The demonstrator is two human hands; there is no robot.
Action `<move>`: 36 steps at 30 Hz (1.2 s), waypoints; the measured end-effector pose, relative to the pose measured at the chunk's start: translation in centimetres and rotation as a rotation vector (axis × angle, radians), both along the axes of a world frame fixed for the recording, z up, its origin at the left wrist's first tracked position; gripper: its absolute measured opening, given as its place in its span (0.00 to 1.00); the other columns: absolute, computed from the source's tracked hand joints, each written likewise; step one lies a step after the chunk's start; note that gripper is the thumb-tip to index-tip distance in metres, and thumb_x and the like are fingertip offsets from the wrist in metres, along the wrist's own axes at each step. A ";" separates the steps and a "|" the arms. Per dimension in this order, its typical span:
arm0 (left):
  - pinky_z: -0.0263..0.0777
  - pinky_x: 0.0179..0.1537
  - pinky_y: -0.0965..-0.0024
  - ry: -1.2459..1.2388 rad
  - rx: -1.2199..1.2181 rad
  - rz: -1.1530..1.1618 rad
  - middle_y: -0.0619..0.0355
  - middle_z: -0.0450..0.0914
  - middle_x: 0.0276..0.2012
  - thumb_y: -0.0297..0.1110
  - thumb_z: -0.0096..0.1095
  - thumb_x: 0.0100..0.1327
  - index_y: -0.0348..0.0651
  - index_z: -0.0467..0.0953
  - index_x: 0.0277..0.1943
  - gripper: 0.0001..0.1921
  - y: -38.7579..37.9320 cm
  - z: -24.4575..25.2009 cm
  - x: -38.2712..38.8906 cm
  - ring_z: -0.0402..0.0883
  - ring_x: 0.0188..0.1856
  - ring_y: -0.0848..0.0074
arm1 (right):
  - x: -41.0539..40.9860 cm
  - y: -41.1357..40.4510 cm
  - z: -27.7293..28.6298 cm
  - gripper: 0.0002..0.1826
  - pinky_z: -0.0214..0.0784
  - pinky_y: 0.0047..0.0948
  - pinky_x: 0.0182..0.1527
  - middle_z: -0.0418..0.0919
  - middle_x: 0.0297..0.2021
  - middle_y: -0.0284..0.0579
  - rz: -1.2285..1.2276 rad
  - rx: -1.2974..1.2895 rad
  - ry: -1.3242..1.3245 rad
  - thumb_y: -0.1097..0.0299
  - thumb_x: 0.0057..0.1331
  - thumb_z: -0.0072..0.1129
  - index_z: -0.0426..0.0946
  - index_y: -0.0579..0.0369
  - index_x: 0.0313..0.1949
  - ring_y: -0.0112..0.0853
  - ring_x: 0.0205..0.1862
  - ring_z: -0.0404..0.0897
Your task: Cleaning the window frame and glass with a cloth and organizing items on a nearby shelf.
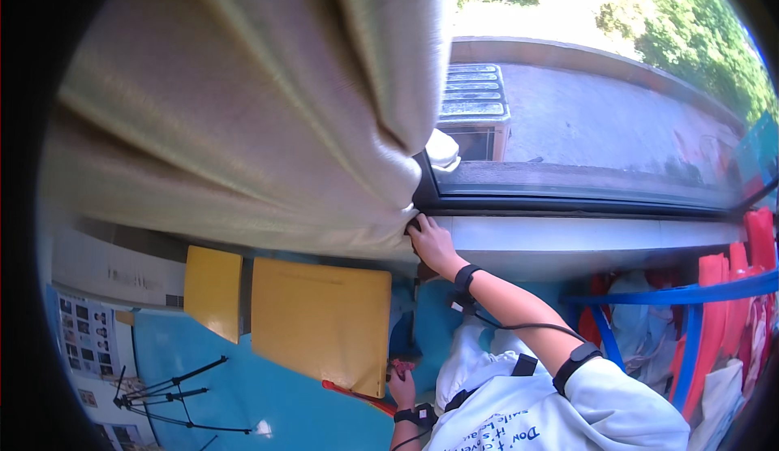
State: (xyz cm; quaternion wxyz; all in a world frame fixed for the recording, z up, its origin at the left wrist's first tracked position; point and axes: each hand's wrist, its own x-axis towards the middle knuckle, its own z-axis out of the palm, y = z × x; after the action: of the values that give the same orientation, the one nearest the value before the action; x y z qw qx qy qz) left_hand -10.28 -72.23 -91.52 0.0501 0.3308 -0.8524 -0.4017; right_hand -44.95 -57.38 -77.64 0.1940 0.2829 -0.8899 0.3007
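A large beige curtain [274,104] fills the upper left, its folds gathered towards the corner of a dark window frame [578,205]. At that gathered point, my right hand [433,244] has its fingers closed over the curtain's edge and a small dark thing, mostly hidden. Lower down, my left hand [401,388] is closed on a small pinkish-red thing [402,366], perhaps cloth, beside the corner of a yellow tabletop [322,323]. Black bands with cables circle both wrists.
A white sill [572,233] runs below the window. At right stand a blue frame [688,296] and red fabric pieces [712,323]. A second yellow panel [214,289] and a black tripod-like stand [173,397] are at left, over blue floor.
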 end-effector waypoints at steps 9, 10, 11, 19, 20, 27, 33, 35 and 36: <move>0.73 0.39 0.56 -0.059 -0.127 -0.236 0.44 0.81 0.29 0.36 0.59 0.57 0.37 0.76 0.41 0.13 0.5 0.4 -2.1 0.82 0.35 0.51 | -0.9 -2.6 -1.3 0.12 0.74 0.36 0.38 0.70 0.46 0.51 -0.122 0.101 -0.009 0.71 0.54 0.54 0.76 0.55 0.39 0.42 0.46 0.73; 0.73 0.39 0.56 -0.056 -0.140 -0.263 0.44 0.81 0.29 0.36 0.59 0.57 0.37 0.76 0.41 0.13 0.3 0.2 -2.8 0.82 0.35 0.51 | -1.0 -2.1 -1.1 0.12 0.74 0.36 0.38 0.70 0.46 0.51 -0.150 0.088 -0.009 0.71 0.54 0.54 0.76 0.55 0.39 0.42 0.46 0.73; 0.73 0.39 0.57 -0.055 -0.095 -0.261 0.44 0.81 0.29 0.36 0.59 0.57 0.37 0.76 0.41 0.13 0.6 0.1 -3.4 0.82 0.35 0.51 | -0.8 -1.0 -1.1 0.11 0.74 0.36 0.38 0.69 0.45 0.50 -0.134 0.073 -0.047 0.71 0.54 0.53 0.76 0.55 0.39 0.42 0.45 0.74; 0.72 0.44 0.67 -0.225 -0.023 -0.366 0.52 0.84 0.35 0.30 0.53 0.63 0.38 0.78 0.41 0.09 -0.9 -0.6 -7.1 0.83 0.40 0.65 | 3.0 17.9 -1.5 0.02 0.73 0.36 0.26 0.68 0.32 0.43 -0.682 0.070 0.005 0.70 0.55 0.55 0.73 0.48 0.30 0.39 0.29 0.77; 0.72 0.44 0.67 -0.229 -0.021 -0.394 0.52 0.84 0.35 0.30 0.53 0.63 0.38 0.78 0.41 0.09 -0.2 -0.1 -7.7 0.83 0.40 0.65 | 3.7 20.8 -1.7 0.02 0.73 0.36 0.26 0.69 0.32 0.44 -0.765 0.081 -0.007 0.69 0.57 0.55 0.74 0.48 0.31 0.40 0.28 0.78; 0.73 0.43 0.68 -0.116 0.083 -0.485 0.53 0.84 0.35 0.27 0.53 0.62 0.36 0.77 0.41 0.08 0.5 1.5 -10.8 0.82 0.39 0.69 | 8.0 36.6 0.5 0.07 0.72 0.42 0.36 0.74 0.38 0.44 -1.091 -0.185 0.075 0.62 0.64 0.56 0.76 0.44 0.41 0.47 0.37 0.78; 0.72 0.45 0.70 -0.130 0.130 -0.550 0.53 0.83 0.34 0.24 0.51 0.62 0.34 0.76 0.45 0.10 1.4 1.4 -11.6 0.82 0.37 0.71 | 7.2 39.9 -1.2 0.08 0.72 0.45 0.38 0.73 0.39 0.52 -1.501 -0.254 -0.073 0.66 0.65 0.52 0.76 0.52 0.41 0.51 0.37 0.78; 0.72 0.45 0.71 -0.120 0.123 -0.582 0.53 0.83 0.34 0.23 0.50 0.62 0.33 0.75 0.46 0.11 2.5 1.7 -12.8 0.81 0.37 0.72 | 5.4 35.0 -2.2 0.04 0.71 0.48 0.32 0.71 0.37 0.50 -1.299 -0.120 -0.104 0.67 0.63 0.52 0.72 0.51 0.35 0.51 0.34 0.77; 0.72 0.45 0.71 -0.087 0.129 -0.560 0.53 0.82 0.33 0.22 0.49 0.62 0.33 0.74 0.47 0.12 2.4 1.4 -12.7 0.81 0.37 0.72 | 4.9 30.8 -2.2 0.03 0.70 0.48 0.31 0.71 0.36 0.48 -1.164 -0.170 -0.125 0.68 0.62 0.53 0.70 0.50 0.34 0.49 0.33 0.77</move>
State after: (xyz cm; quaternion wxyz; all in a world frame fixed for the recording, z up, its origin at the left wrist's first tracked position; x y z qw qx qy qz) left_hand -23.01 -69.80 -90.16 -0.1203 0.1020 -0.8847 -0.4387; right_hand -40.09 -26.55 -79.83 0.2962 -0.2865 -0.8813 0.2312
